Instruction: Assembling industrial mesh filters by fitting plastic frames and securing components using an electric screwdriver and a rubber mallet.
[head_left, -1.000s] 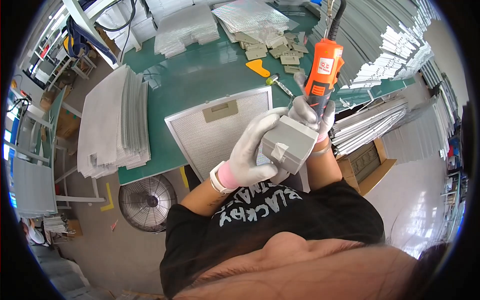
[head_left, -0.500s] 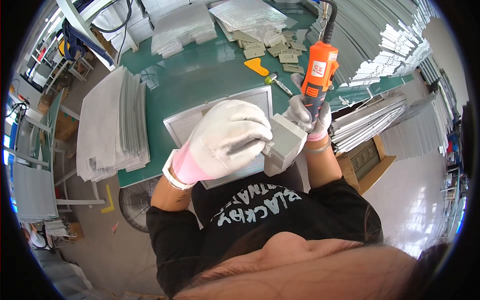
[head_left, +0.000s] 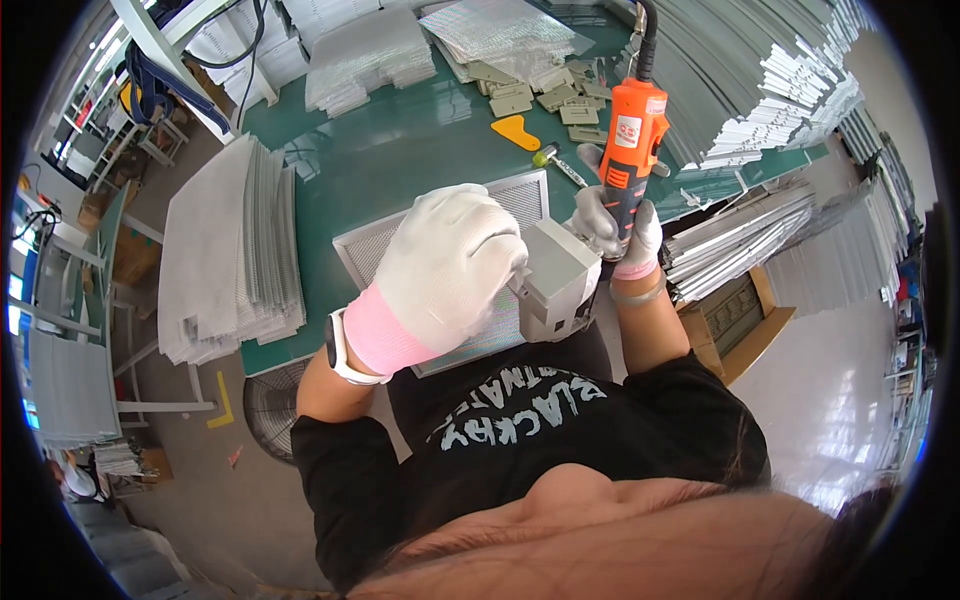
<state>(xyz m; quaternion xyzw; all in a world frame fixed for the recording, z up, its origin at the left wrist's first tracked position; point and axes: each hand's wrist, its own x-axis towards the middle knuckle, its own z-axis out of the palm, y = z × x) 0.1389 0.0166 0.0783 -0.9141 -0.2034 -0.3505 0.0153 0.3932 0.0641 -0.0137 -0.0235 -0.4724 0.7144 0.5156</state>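
Note:
My right hand (head_left: 607, 222), in a white glove with grey finger coating, is wrapped round an orange and black electric screwdriver (head_left: 628, 150), which hangs upright from its cord. Just below and left of its tip is a grey box (head_left: 562, 262) with small dark openings in its lower face. My left hand (head_left: 450, 265), gloved in white with a pink cuff, is closed, its fingertips at the box's left edge. What they pinch, if anything, is hidden. Under that hand, a framed mesh panel (head_left: 505, 200) lies on the green table (head_left: 400, 140).
Mesh sheets (head_left: 235, 250) are stacked at the table's left, with more stacks (head_left: 365, 60) at the back. Beige plates (head_left: 560, 100), a yellow scraper (head_left: 515, 132) and a small hammer (head_left: 560, 165) lie beyond the panel. Metal strips (head_left: 740, 80) and an open carton (head_left: 735, 325) are on the right.
My left hand has drawn slightly left and up, showing more of the grey box's front. My right hand stays round the screwdriver, which has shifted very little.

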